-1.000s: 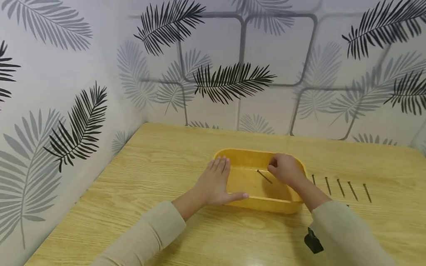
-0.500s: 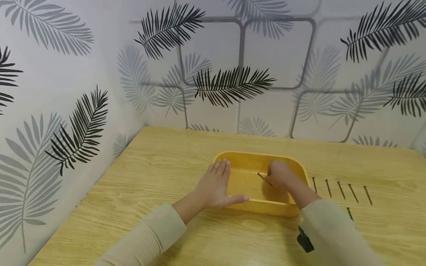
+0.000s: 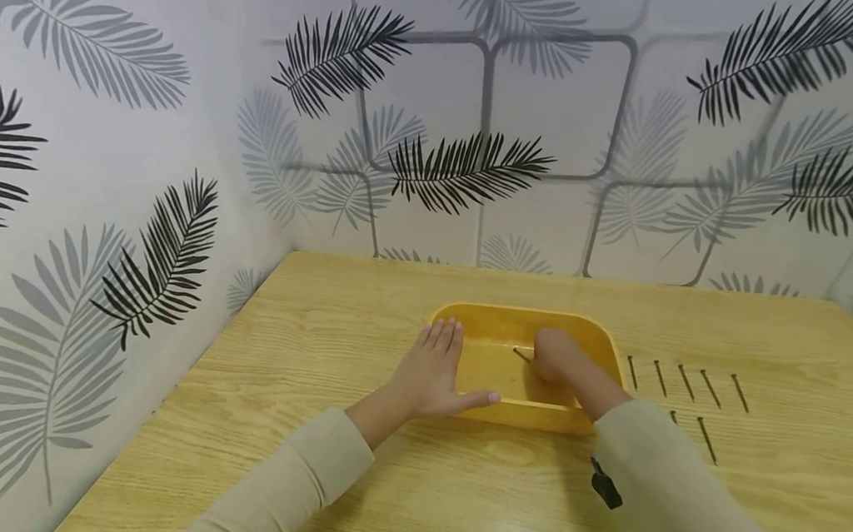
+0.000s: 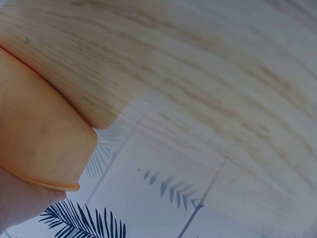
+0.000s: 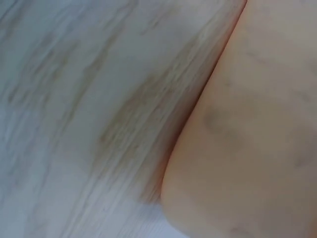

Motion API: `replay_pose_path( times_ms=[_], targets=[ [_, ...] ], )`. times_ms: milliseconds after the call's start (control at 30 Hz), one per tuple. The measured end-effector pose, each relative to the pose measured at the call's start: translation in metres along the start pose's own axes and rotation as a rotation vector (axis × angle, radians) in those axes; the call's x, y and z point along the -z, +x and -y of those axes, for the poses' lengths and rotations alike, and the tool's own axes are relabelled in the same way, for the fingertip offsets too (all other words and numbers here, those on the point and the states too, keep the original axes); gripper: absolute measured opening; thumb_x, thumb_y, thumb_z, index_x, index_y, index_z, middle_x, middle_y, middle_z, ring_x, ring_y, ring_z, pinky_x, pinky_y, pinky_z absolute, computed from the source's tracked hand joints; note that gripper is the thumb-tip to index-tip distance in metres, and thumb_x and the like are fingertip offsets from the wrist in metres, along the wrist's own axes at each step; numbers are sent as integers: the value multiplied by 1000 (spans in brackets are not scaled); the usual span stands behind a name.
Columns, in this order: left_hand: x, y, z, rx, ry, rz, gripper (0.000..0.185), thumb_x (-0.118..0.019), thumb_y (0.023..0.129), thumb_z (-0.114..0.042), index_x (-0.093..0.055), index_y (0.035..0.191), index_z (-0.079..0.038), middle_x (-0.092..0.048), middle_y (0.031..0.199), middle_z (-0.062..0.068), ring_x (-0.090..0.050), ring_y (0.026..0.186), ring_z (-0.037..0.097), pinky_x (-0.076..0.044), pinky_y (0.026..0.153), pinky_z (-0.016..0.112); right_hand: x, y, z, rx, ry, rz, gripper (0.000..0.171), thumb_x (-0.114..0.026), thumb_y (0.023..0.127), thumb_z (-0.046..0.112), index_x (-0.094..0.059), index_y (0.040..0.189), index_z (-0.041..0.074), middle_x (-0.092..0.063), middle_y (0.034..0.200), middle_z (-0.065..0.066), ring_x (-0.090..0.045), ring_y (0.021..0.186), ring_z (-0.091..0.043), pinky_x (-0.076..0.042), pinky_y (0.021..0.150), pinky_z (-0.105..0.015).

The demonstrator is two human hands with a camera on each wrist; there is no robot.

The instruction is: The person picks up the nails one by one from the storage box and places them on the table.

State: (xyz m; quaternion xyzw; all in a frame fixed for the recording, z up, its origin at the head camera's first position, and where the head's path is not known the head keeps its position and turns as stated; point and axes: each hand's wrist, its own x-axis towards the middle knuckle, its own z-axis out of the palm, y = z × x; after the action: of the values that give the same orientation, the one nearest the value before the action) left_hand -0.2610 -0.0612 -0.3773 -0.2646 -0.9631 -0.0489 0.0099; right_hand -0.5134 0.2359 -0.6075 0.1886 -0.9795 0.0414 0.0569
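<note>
My left hand [image 3: 425, 374] rests with straight fingers on the left end of a yellow plastic tray [image 3: 513, 412], the thumb lying along its near rim. In the left wrist view, part of this hand [image 4: 25, 203] shows below the tray's rim. Inside the tray, my right hand [image 3: 561, 356] reaches down with curled fingers at a dark nail [image 3: 520, 353]. Only the nail's head end shows; the fingers cover the rest and appear to pinch it. The right wrist view has the tray's outer wall [image 5: 247, 134] and no fingers.
Right of the tray, several dark nails [image 3: 686, 382] lie in a row on the wooden table [image 3: 301, 331]. Nearer are two more nails, one [image 3: 708, 440] in full and one partly behind the right sleeve [image 3: 680, 486]. A patterned wall [image 3: 440, 92] stands behind the table.
My right hand has lowered into the tray and come onto the nail, covering more of it. The right forearm has shifted left, uncovering the two nearer nails. The left hand stays put.
</note>
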Motion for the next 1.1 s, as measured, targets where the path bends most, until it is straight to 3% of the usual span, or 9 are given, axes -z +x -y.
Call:
replay_pose_path(
  times_ms=[133,267,367,500,600,700,833,933,1100],
  targets=[
    [2,0,-1,-6,9,-9,103,-39,83,-72,-14,147,4,-14,154,20,-11,144,31,-10,118,42,33,-18,26,-13,-4,16,17,-62,68,20,-51,55,14,-49,55,0,-43,51,-18,-37,47,-31],
    [2,1,-1,-5,17,-13,103,-39,83,-72,-14,147,4,-15,154,20,-12,144,31,-11,118,42,100,-55,72,20,37,79,12,-60,68,15,-52,62,7,-49,62,-5,-42,55,-20,-38,50,-32],
    [2,1,-1,-1,14,-15,103,-39,83,-72,-14,147,4,-15,154,20,-12,144,31,-10,118,41,162,-84,112,11,76,175,13,-61,71,12,-51,65,5,-49,64,-7,-43,58,-20,-41,54,-30],
    [1,1,-1,0,8,-14,103,-40,82,-73,-15,147,4,-15,154,20,-11,144,31,-10,118,41,218,-110,147,-62,148,239,17,-62,70,6,-47,60,6,-45,60,-4,-42,56,-18,-40,52,-28],
    [1,1,-1,2,7,-12,104,-39,82,-73,-15,147,5,-14,154,20,-10,144,31,-9,118,41,234,-122,152,-78,222,214,24,-59,69,2,-42,53,9,-38,54,-1,-36,51,-15,-33,47,-26],
    [1,0,-2,5,12,-14,104,-40,82,-73,-15,146,5,-14,154,20,-11,144,32,-10,118,42,222,-119,136,-13,297,115,32,-57,70,7,-36,47,16,-31,48,8,-28,46,-8,-26,44,-22],
    [2,0,-2,9,18,-9,104,-40,83,-73,-14,147,5,-14,154,21,-11,144,32,-10,118,42,228,-126,131,25,329,42,40,-58,74,12,-33,44,18,-24,45,11,-19,45,-4,-19,44,-20],
    [3,0,-2,9,21,-6,104,-39,83,-73,-14,147,5,-14,154,20,-11,144,32,-10,118,42,254,-141,145,-21,325,61,43,-58,76,9,-30,44,16,-21,45,9,-16,46,-6,-17,46,-21],
    [2,0,-2,6,18,-3,104,-38,82,-74,-15,147,5,-15,154,20,-11,144,32,-10,118,42,269,-153,149,-14,348,22,46,-55,78,6,-25,46,19,-17,44,12,-13,45,-4,-16,46,-19]
  ],
)
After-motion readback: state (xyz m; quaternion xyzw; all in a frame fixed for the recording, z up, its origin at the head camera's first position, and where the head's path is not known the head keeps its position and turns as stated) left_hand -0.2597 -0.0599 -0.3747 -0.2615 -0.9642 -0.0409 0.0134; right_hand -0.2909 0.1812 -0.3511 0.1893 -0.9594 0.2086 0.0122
